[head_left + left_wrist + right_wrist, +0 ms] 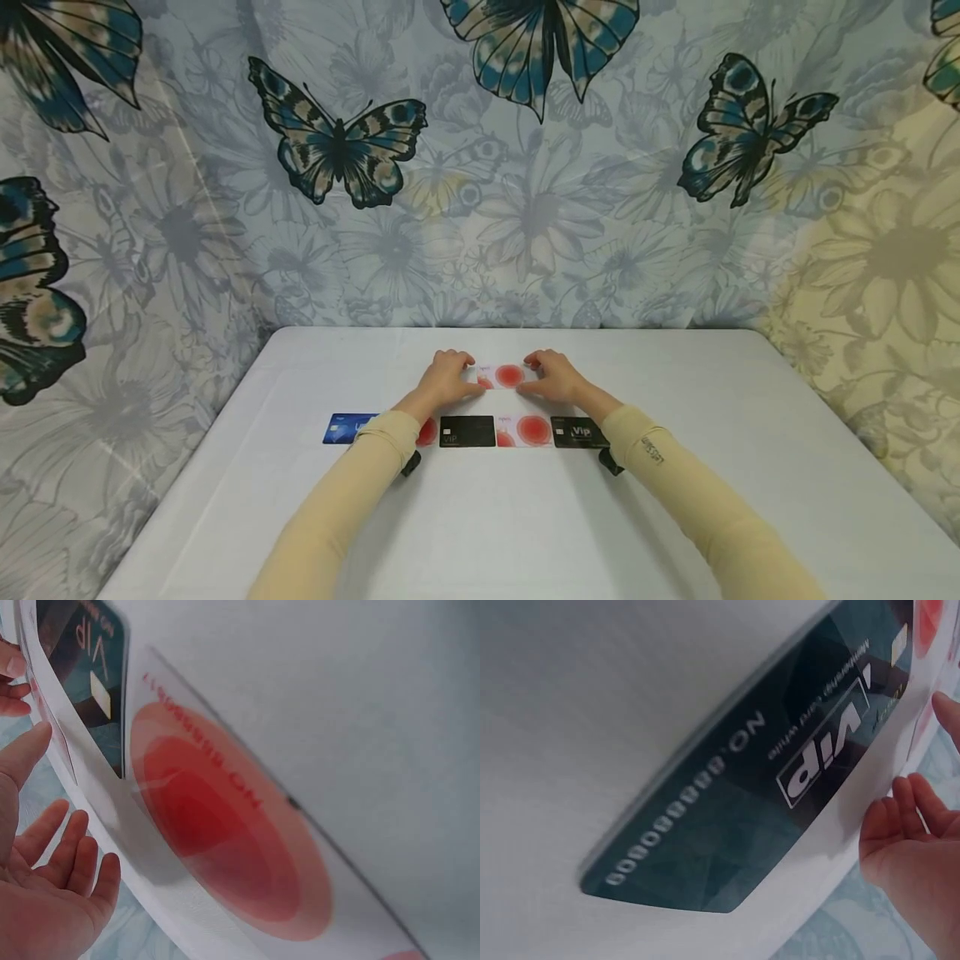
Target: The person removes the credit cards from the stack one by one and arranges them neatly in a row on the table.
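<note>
A white card with a red circle lies on the table between both hands in the head view. My left hand is at its left end, thumb at the card's edge and the other fingers loosely bent. On the other side my right hand has its thumb at the card's right end. Whether either hand touches the card cannot be told. Nearer to me runs a row: a blue card, a red-and-white card partly behind my left wrist, a black VIP card, another red-circle card and a black Vip card.
All the cards lie flat on a white table. Its far edge meets a backdrop printed with flowers and butterflies. Black wrist-worn pieces sit under the yellow sleeves.
</note>
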`<action>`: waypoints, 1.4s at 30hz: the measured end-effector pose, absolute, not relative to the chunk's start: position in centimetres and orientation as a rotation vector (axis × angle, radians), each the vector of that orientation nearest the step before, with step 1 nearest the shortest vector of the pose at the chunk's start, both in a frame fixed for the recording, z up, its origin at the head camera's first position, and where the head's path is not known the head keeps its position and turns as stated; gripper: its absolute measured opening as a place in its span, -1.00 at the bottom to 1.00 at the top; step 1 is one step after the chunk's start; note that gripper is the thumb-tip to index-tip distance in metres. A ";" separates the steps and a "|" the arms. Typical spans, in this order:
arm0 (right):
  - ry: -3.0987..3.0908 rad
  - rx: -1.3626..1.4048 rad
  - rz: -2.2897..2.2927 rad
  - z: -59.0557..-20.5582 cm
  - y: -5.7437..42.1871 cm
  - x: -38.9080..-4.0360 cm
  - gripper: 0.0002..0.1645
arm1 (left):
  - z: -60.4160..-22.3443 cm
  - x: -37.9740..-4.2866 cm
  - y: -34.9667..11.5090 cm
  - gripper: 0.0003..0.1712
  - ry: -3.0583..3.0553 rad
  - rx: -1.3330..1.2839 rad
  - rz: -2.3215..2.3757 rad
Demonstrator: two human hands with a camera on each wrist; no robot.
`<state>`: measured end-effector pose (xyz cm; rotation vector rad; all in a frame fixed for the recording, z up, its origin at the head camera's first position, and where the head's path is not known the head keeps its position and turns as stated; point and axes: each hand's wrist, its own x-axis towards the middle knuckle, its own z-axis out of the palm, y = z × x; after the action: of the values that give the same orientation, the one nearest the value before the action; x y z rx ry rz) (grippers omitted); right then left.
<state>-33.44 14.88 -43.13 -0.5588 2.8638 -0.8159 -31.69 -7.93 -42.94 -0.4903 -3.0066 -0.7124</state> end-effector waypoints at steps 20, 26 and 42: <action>2.856 -0.485 -0.776 -43.9 14.6 -33.8 -0.42 | -43.5 -32.1 -7.6 -0.44 -3.082 -0.442 -0.761; 2.849 -0.501 -0.796 -43.6 14.5 -33.9 -0.45 | -43.4 -32.2 -7.5 -0.47 -3.087 -0.429 -0.771; 2.807 -0.478 -0.975 -43.7 14.4 -34.2 -0.45 | -43.6 -32.6 -7.1 -0.50 -3.008 -0.409 -0.956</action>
<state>-34.24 14.39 -43.74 -0.4784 2.8065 -0.9750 -32.60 -7.14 -43.60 -0.4093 -3.0076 -0.9558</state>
